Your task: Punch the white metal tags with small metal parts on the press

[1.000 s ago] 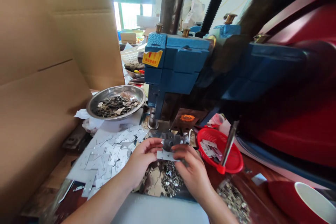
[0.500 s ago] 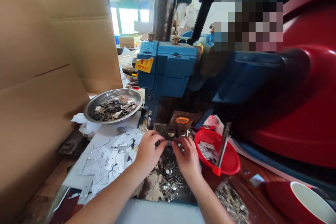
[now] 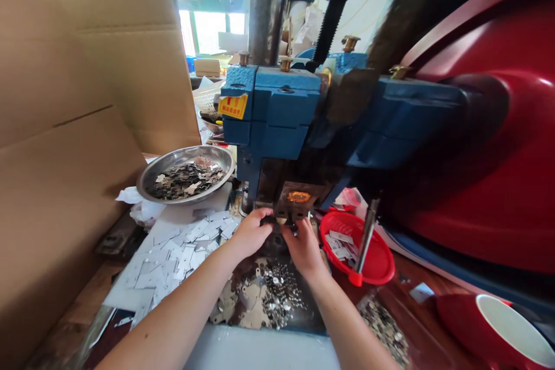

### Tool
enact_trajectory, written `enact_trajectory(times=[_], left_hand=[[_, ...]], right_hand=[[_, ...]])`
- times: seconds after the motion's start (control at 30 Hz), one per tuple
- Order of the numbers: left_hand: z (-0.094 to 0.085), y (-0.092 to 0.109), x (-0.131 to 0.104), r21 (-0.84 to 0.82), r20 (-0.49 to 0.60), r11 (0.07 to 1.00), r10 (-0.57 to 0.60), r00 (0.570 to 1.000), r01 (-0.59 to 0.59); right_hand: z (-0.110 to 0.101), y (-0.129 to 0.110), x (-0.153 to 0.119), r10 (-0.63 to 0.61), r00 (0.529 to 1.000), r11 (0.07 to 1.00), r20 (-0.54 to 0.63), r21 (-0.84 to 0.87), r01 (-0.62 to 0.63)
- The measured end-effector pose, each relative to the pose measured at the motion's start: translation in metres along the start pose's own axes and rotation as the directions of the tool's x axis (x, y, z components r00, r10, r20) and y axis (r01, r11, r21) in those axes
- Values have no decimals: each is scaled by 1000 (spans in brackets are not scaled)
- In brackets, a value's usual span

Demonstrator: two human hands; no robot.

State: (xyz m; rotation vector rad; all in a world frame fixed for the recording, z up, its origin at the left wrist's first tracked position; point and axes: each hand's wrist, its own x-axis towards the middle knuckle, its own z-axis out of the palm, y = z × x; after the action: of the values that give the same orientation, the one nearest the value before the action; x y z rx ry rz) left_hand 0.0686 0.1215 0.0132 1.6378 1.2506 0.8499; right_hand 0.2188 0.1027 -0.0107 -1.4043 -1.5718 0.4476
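My left hand (image 3: 252,235) and my right hand (image 3: 306,246) reach in under the ram of a blue press (image 3: 277,110). Both hands are closed, thumbs and fingers pinched close to the dark tooling block (image 3: 291,199). Whatever lies between the fingertips is too small and shaded to name. Below the hands, flat metal plates (image 3: 254,303) and small shiny metal pieces (image 3: 281,295) lie on the dark press bed. To the left of my left hand, many white flat metal strips (image 3: 173,266) are strewn over a white board.
A steel bowl of dark metal parts (image 3: 144,184) stands behind the strips. At right are a red plastic basket (image 3: 384,263) holding strips, a metal rod (image 3: 367,234) beside it, and a bag of small parts (image 3: 385,329). Cardboard (image 3: 87,81) walls the left; a large red wheel guard (image 3: 489,185) fills the right.
Both hands have moved forward and up, closer to the tooling under the ram. The view has shifted slightly, so the press sits a little further left.
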Motion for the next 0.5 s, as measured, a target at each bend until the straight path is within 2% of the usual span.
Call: enact_trajectory(times=[0.1, 0.17, 0.27, 0.3, 0.33, 0.4, 0.47, 0.5], left_hand=[[1, 2, 2, 16, 4, 1000, 9, 1000, -9], [-1, 4, 0, 54, -32, 998, 32, 999, -30], [-17, 10, -15, 196, -147, 978, 106, 983, -76], [-24, 12, -25, 249, -148, 965, 124, 981, -85], [-33, 14, -36, 300, -89, 949, 127, 988, -95], [-48, 14, -62, 363, 117, 923, 86, 989, -123], [-56, 11, -85, 391, 297, 908, 31, 954, -151], [-57, 9, -94, 414, 318, 897, 16, 948, -154]], right_hand=[[2, 0, 1, 12, 1000, 1000, 0, 2, -12], [0, 0, 0, 22, 1000, 1000, -4, 6, -22], [-11, -2, -9, 48, 998, 998, -32, 32, -47], [-17, -3, -14, 59, 998, 998, -35, 41, -57], [-24, -5, -19, 71, 997, 996, -31, 49, -69], [-38, -7, -30, 100, 995, 994, 7, 45, -100], [-50, -8, -40, 138, 989, 990, 60, 19, -140], [-54, -7, -44, 161, 984, 987, 80, 5, -162]])
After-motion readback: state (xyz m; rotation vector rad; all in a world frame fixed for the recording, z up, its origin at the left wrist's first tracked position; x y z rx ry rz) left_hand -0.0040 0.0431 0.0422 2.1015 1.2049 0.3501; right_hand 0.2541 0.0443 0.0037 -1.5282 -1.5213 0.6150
